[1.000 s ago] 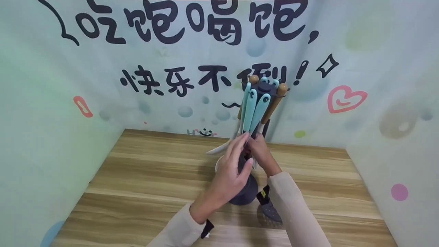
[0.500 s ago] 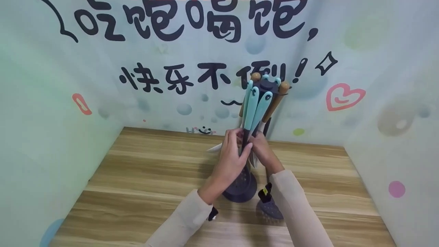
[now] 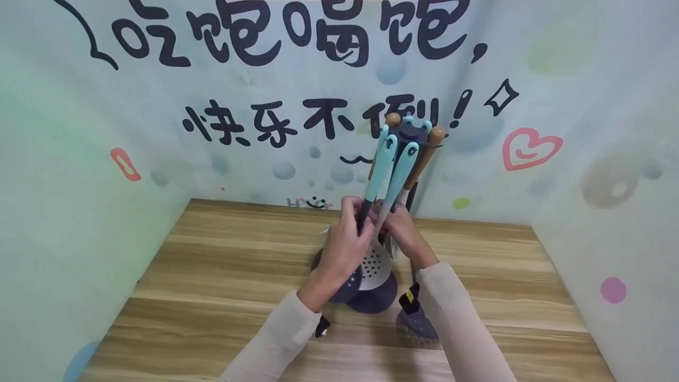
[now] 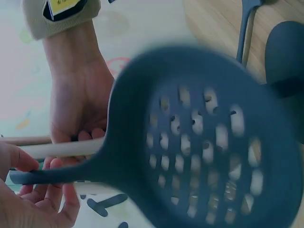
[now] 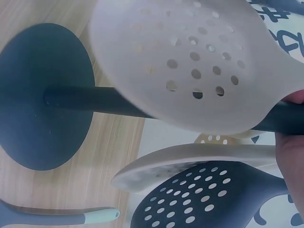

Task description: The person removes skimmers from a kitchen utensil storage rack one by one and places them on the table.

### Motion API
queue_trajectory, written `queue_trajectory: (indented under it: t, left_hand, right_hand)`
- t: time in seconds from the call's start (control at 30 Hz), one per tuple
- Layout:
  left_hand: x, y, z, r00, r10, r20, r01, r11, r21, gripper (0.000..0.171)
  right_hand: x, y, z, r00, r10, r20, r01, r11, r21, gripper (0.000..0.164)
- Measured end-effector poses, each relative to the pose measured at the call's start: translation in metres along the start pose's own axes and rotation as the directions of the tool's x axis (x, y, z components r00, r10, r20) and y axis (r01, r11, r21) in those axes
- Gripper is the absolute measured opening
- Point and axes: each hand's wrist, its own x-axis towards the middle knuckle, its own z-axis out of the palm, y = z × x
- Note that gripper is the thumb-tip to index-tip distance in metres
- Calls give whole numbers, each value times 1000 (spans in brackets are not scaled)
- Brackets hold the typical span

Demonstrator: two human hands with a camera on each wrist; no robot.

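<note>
In the head view my left hand (image 3: 342,241) pinches the shaft of a dark slotted skimmer (image 3: 350,286) with a mint handle, tilted left in front of the utensil stand. Its perforated head (image 4: 126,95) fills much of the left wrist view. My right hand (image 3: 406,233) grips the dark pole (image 5: 123,100) of the stand; part of the grip is hidden by utensils. A white skimmer (image 3: 375,268) hangs just right of the dark one. The stand's dark top (image 3: 411,135) carries several mint and brown handles (image 3: 421,164). Its round base (image 3: 379,302) rests on the table.
A dark grey utensil head with short teeth (image 3: 419,324) lies right of the base, partly behind the right sleeve. A mint-handled utensil (image 5: 99,216) lies on the wooden table (image 3: 238,254). Printed cloth walls (image 3: 254,175) enclose the back and sides.
My left hand has gone from straight fingers beside the utensils to pinching the dark skimmer's shaft. The skimmer has swung left, exposing the white one. The right hand has stayed near the pole.
</note>
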Motion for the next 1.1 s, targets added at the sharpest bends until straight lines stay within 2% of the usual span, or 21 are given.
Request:
queue_trajectory:
  t: [0.1, 0.17, 0.3, 0.37, 0.47, 0.53, 0.6, 0.67, 0.73, 0.83, 0.9, 1.0, 1.1]
  left_hand:
    - [1, -4, 0, 999, 26, -43, -25, 999, 22, 27]
    - [1, -6, 0, 994, 78, -80, -69, 992, 105, 27]
    - [2, -4, -3, 970, 205, -129, -158, 939, 304, 13]
    - [1, -3, -6, 964, 232, -129, -180, 928, 325, 6]
    - [-1, 0, -9, 969, 219, -115, -184, 949, 256, 5]
    - [-3, 2, -11, 974, 205, -94, -181, 959, 220, 11]
    - [-7, 4, -10, 978, 198, -63, -179, 956, 233, 20]
    - [-10, 9, -9, 985, 172, -6, -164, 948, 273, 31]
    - [-11, 15, -5, 990, 128, 60, -140, 931, 337, 40]
    - [-8, 25, 1, 988, 61, 143, -120, 888, 445, 48]
    - [-4, 28, 4, 987, 56, 149, -125, 849, 513, 44]
    - [-1, 29, 4, 990, 70, 123, -129, 810, 572, 32]
    - [0, 29, 1, 992, 78, 101, -122, 809, 576, 26]
  right_hand:
    - [-6, -10, 3, 1000, 7, 9, -7, 1000, -3, 20]
    - [-8, -13, 5, 1000, 14, 8, -13, 1000, -9, 22]
    - [-8, -14, 7, 1000, 15, 15, -15, 1000, -4, 25]
    - [-7, -13, 8, 1000, 13, 17, -13, 1000, 2, 26]
    - [-6, -11, 7, 1000, 5, 15, -5, 1000, 7, 26]
    - [-4, -6, 4, 1000, 3, 9, -3, 1000, 6, 25]
    - [-1, 0, 2, 1000, 1, -1, -1, 1000, 11, 26]
    - [3, 6, 0, 1000, -6, -12, 7, 1000, 9, 24]
    - [5, 10, -2, 999, -14, -35, 14, 1000, 2, 19]
    - [5, 11, -2, 998, -29, -64, 28, 999, -19, 12]
    - [5, 11, -3, 996, -34, -80, 31, 999, -33, 13]
    - [4, 11, -3, 997, -34, -65, 31, 998, -46, 12]
    - [4, 11, -3, 999, -38, -19, 37, 998, -47, 9]
